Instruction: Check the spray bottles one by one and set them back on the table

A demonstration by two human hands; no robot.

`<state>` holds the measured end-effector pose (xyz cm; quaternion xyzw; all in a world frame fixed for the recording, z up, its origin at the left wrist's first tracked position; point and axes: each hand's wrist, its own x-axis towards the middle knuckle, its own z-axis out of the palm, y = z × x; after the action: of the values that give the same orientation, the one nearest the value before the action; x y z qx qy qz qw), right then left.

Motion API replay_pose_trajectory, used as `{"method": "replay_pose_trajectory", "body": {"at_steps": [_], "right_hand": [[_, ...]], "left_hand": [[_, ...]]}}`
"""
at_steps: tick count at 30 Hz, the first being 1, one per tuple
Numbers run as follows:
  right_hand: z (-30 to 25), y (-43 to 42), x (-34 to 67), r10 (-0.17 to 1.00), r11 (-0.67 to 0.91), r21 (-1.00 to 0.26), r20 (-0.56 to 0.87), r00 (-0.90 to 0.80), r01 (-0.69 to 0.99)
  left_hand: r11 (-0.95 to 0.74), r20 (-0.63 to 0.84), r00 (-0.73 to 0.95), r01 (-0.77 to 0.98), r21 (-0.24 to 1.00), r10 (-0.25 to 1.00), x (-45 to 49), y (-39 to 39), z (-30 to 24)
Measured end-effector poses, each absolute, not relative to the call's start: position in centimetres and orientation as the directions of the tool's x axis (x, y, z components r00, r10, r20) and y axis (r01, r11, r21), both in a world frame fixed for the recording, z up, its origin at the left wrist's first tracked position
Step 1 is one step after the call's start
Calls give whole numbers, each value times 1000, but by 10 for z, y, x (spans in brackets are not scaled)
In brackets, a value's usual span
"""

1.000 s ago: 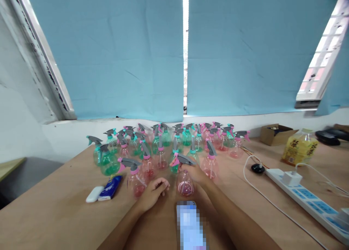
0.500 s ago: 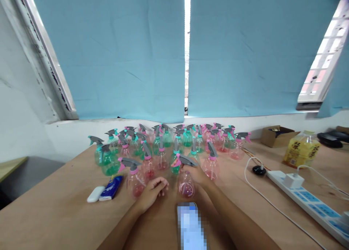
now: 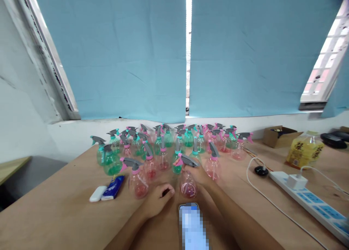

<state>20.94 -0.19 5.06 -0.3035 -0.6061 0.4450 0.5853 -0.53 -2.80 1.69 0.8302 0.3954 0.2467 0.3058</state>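
Note:
My right hand [image 3: 198, 175] grips the neck of a pink spray bottle [image 3: 187, 186] with a grey trigger head, upright on the wooden table [image 3: 54, 213]. My left hand [image 3: 158, 198] rests on the table just left of that bottle, fingers loosely curled with nothing visible in them. Another pink spray bottle [image 3: 137, 181] stands to its left. Behind, several green and pink spray bottles [image 3: 174, 142] crowd together near the wall.
A phone [image 3: 192, 226] lies between my forearms. A white object [image 3: 97, 194] and a blue packet [image 3: 112, 187] lie at left. At right are a power strip [image 3: 308, 199] with cables, a yellow bottle [image 3: 304, 150] and a cardboard box [image 3: 280, 135].
My left hand has slid slightly right, closer to the held bottle. The view has shifted a little; the right hand keeps its grip.

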Motion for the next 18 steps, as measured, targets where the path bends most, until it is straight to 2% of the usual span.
{"method": "replay_pose_trajectory", "body": {"at_steps": [6, 9, 12, 14, 18], "right_hand": [[63, -16, 212, 849, 448, -869, 487, -203, -210], [83, -27, 202, 824, 515, -833, 546, -153, -203], [110, -39, 178, 811, 571, -806, 583, -43, -153], [127, -47, 158, 756, 653, -753, 655, 3, -77], [147, -55, 113, 703, 707, -707, 705, -95, -16]], "left_hand": [[-540, 191, 582, 515, 666, 790, -3, -34, 24], [-550, 202, 583, 516, 657, 787, -2, -36, 26], [-579, 272, 570, 471, 665, 775, 0, -38, 22], [-585, 316, 536, 459, 669, 783, 0, -39, 16], [-584, 322, 518, 491, 646, 792, -4, -41, 2]]}}
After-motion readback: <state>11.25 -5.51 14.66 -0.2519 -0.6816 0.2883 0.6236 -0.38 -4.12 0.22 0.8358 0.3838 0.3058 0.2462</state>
